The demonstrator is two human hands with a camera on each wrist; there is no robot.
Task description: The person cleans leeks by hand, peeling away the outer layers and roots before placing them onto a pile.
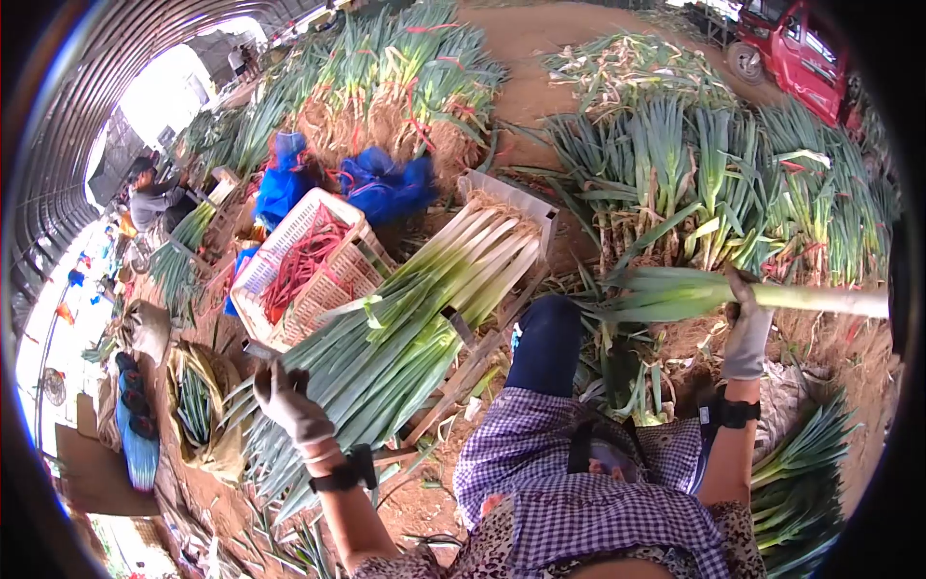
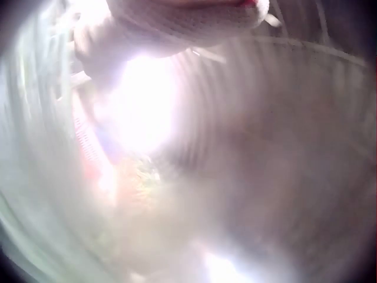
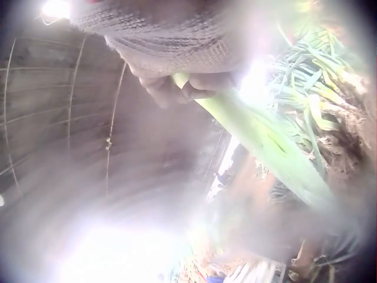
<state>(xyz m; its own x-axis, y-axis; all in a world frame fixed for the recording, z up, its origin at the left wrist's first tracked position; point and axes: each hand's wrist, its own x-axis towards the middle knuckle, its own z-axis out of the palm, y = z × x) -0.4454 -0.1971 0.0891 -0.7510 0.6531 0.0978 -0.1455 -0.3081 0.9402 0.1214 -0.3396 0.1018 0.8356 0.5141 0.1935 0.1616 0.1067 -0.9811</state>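
My gloved right hand [image 1: 748, 333] grips a single leek [image 1: 820, 298] around its middle. The white stalk points right and the green leaves spread left toward my knee. In the right wrist view the fingers [image 3: 162, 91] curl round the pale green shaft. On a low rack [image 1: 550, 207] in front of me lies a row of leeks [image 1: 463, 256], roots at the far end and leaves toward me. My gloved left hand [image 1: 297, 410] hovers at the leaf side of that row, fingers loosely bent, with nothing visible in it. The left wrist view is blurred and overexposed.
A white plastic crate [image 1: 338, 256] of red ties stands beyond the rack, near blue bags [image 1: 386, 181]. Bundled leeks [image 1: 694, 164] stand at right and far back. More leeks [image 1: 801, 482] lie by my right side. A person [image 1: 154, 198] sits at left; a red vehicle [image 1: 801, 53] is parked back right.
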